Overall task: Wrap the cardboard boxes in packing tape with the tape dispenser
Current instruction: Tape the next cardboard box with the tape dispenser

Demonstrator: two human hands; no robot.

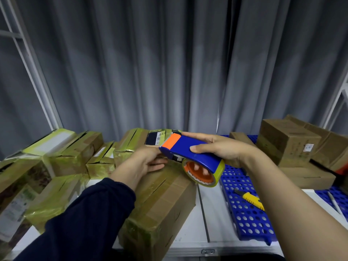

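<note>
A long cardboard box lies in front of me on the white table, partly covered in yellowish tape. My right hand grips the blue and orange tape dispenser just above the box's far end; its yellowish tape roll hangs below the handle. My left hand rests on the far top of the box, fingers reaching under the dispenser's front edge. Whether it pinches the tape end is hidden.
Several tape-wrapped boxes are piled at the left and back. Plain cardboard boxes are stacked at the right on blue perforated panels. A yellow utility knife and a pen lie there. Grey curtains hang behind.
</note>
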